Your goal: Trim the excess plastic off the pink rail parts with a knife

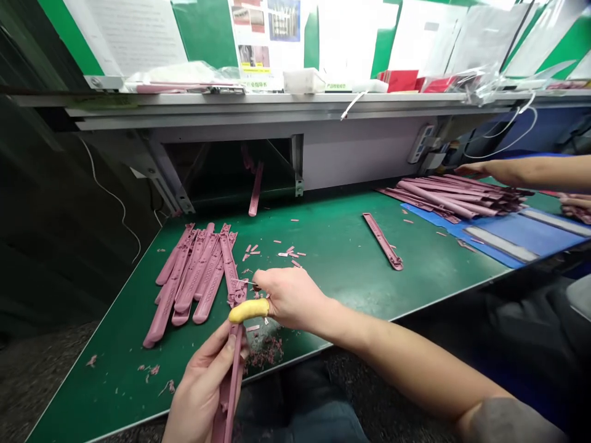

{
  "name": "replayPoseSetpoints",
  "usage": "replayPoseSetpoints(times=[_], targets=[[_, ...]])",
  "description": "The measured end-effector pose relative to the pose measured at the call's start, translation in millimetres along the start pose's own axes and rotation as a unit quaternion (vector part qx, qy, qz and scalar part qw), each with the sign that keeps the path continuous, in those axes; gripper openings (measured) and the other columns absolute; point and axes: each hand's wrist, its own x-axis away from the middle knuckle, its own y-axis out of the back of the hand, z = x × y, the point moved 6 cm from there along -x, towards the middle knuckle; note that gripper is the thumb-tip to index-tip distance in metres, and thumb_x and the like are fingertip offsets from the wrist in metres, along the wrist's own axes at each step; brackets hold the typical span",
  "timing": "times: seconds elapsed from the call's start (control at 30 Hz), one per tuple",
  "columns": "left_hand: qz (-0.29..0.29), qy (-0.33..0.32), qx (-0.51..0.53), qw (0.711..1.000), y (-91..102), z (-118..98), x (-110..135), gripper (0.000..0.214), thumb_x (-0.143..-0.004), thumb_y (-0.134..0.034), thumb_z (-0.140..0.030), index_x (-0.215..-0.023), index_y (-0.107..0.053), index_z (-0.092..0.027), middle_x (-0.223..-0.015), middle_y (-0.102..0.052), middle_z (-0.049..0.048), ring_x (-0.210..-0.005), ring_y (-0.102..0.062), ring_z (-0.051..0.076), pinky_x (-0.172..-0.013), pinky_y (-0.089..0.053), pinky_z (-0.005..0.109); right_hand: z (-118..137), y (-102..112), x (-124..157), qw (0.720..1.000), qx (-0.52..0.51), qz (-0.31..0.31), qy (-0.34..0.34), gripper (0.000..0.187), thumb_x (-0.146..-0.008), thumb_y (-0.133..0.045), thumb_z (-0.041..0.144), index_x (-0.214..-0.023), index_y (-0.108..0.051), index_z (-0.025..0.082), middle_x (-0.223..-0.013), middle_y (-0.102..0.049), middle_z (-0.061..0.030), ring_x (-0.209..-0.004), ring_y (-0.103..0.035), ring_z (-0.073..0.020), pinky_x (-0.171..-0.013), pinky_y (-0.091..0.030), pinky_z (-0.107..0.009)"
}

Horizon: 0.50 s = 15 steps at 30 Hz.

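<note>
My left hand (pixel 201 387) is wrapped round a long pink plastic strip (pixel 229 381), held upright near the front edge of the green table (pixel 332 252). My right hand (pixel 289 298) is closed at the strip's top end, with a yellow finger cot (pixel 248 309) on the thumb and a thin blade-like tool (pixel 244 283) pinched in the fingers. Just to the left lies a pile of several similar pink strips (pixel 194 277). Pink shavings (pixel 268 351) are scattered below my hands.
One single pink strip (pixel 383 241) lies mid-table. At the right, another person's hand (pixel 473 170) rests on a big heap of pink strips (pixel 452 195) over a blue mat (pixel 508 234). A shelf (pixel 277 101) with papers and boxes runs along the back.
</note>
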Motion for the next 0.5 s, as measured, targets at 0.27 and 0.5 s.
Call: replayPoseSetpoints(times=[0.27,0.5], targets=[[0.001,-0.108,0.017,0.994,-15.6,-42,-29,0.022,-0.074,-0.071,-0.012,-0.096,-0.072,-0.018,-0.074,-0.068,-0.0004,-0.059,-0.063,0.008,-0.055,-0.053,0.013,80,-47,69,0.987,-0.045,0.086,0.13,0.034,-0.087,-0.055,0.053,-0.077,-0.052,0.02,-0.067,-0.061,0.001,-0.049,-0.048,-0.0132,-0.045,-0.012,-0.026],[0.02,-0.111,0.056,0.992,-12.8,-61,-39,0.018,-0.086,-0.054,-0.009,-0.095,-0.067,-0.016,-0.074,-0.06,0.0001,-0.055,-0.058,0.005,-0.045,-0.047,0.01,93,-75,108,0.961,-0.158,0.12,0.191,0.034,-0.08,-0.066,0.054,-0.076,-0.057,0.022,-0.06,-0.059,0.0048,-0.05,-0.053,-0.0117,-0.043,-0.027,-0.023]])
